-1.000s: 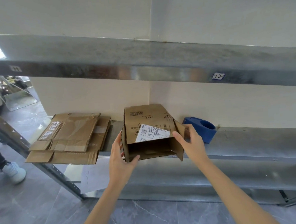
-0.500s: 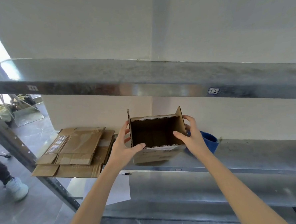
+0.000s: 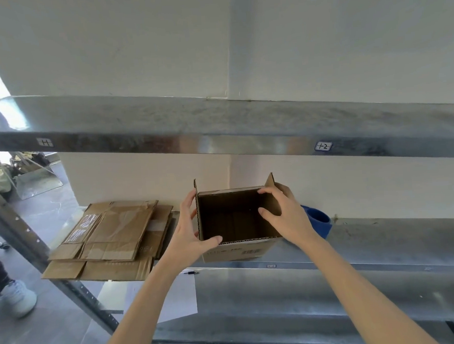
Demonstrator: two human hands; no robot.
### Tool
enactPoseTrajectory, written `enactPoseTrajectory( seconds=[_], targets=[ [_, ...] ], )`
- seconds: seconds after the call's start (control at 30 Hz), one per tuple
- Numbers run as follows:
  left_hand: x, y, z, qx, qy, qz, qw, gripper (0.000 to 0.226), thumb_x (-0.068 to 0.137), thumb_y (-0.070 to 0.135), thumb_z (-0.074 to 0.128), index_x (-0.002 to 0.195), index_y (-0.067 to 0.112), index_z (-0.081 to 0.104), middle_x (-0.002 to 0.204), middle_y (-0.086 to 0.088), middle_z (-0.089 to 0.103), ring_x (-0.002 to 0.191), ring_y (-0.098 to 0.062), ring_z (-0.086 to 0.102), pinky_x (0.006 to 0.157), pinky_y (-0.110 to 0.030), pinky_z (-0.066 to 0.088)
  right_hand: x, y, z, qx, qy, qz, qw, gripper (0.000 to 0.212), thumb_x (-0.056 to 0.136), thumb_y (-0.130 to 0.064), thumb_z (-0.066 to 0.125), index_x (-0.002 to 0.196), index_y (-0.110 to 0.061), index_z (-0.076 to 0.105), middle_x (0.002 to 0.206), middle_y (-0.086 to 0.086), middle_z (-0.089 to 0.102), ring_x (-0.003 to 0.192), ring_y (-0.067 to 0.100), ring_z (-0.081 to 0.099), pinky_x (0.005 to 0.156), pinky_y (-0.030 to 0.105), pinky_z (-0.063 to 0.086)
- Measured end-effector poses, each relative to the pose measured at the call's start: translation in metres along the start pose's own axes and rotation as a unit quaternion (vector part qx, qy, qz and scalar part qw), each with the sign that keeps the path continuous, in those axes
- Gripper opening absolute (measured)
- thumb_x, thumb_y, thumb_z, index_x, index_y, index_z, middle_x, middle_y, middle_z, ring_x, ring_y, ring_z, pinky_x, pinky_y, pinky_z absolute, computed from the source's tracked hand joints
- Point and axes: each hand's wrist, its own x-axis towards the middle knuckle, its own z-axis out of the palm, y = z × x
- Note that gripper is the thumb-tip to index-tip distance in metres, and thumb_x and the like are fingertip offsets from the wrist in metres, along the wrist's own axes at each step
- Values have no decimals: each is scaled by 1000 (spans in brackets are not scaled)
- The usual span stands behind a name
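Box (image 3: 234,219) held just above shelf (image 3: 384,238) front, open side seen. Likely light, empty, thin card, easily squashed. Left wall pinched by left hand (image 3: 188,228), thumb on rim; right wall pinched by right hand (image 3: 288,218), thumb inside. Walls best gripped, not flaps.

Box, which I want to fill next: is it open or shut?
Open: the box has its side flaps standing up, and its dark inside shows.

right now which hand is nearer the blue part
Right. The right hand grips the box just beside the blue part; the left hand holds the box's opposite side.
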Motion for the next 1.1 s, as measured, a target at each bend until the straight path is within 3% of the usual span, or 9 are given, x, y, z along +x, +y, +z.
enactPoseTrajectory(
  seconds=[0.13, 0.33, 0.5, 0.63, 0.8, 0.93, 1.0, 1.1],
  targets=[
    [-5, -1, 0, 11, -25, 6, 1000, 110, 75, 16, 85, 148, 49, 10, 134, 56, 2, 138, 0, 16, 107, -31, 33, 9, -2, -1, -12, 6, 5, 1000, 63, 92, -40, 64, 145, -47, 31, 151, 0, 34, 116, 21, 58, 83, 24, 47],
    [-7, 1, -3, 9, -21, 13, 1000, 107, 74, 18, 86, 146, 48, 13, 136, 54, 5, 137, 0, 19, 105, -31, 36, 20, -9, 0, -45, 17, 1, 999, 59, 92, -44, 63, 144, -40, 34, 145, 2, 38, 108, 23, 62, 74, 18, 44],
    [-7, 0, -4, 9, -24, 15, 1000, 109, 73, 21, 87, 145, 51, 11, 134, 57, 4, 137, 0, 19, 106, -32, 35, 22, -9, 1, -51, 28, -11, 998, 38, 92, -37, 64, 124, -30, 45, 136, 1, 46, 87, 11, 57, 62, 7, 32],
    [-6, 0, -3, 16, -27, 17, 999, 109, 72, 25, 88, 144, 55, 12, 136, 56, 4, 139, -1, 20, 107, -32, 35, 23, -8, 0, -62, 17, -5, 998, 47, 93, -41, 62, 136, -34, 43, 144, 2, 39, 102, 21, 62, 74, 17, 43],
    [-7, -2, -2, 25, -26, 23, 999, 109, 70, 28, 89, 145, 55, 13, 141, 50, 4, 140, -1, 20, 109, -35, 37, 23, -5, 2, -64, 0, 10, 998, 58, 93, -48, 60, 144, -41, 32, 148, 2, 35, 108, 25, 62, 73, 23, 46],
    [-7, 0, -2, 43, -45, 38, 997, 106, 72, 30, 87, 148, 48, 15, 153, 37, 4, 144, -3, 17, 115, -41, 34, 24, -6, 5, -68, -13, 24, 997, 70, 92, -54, 58, 150, -49, 18, 152, 3, 31, 112, 26, 62, 80, 28, 54],
    [-4, 1, -2, 50, -50, 43, 997, 104, 73, 32, 86, 149, 44, 16, 156, 32, 3, 145, -2, 14, 117, -45, 31, 22, -9, 6, -60, -15, 22, 998, 73, 92, -56, 56, 151, -51, 13, 152, 3, 29, 114, 26, 61, 83, 29, 54],
    [2, 4, -2, 54, -40, 27, 997, 101, 73, 44, 83, 145, 52, 13, 155, 31, 3, 144, -2, 13, 117, -48, 31, 18, -11, 4, -31, -31, 29, 999, 73, 92, -58, 54, 142, -61, 2, 154, 1, 26, 124, 27, 54, 91, 35, 52]
  ],
)
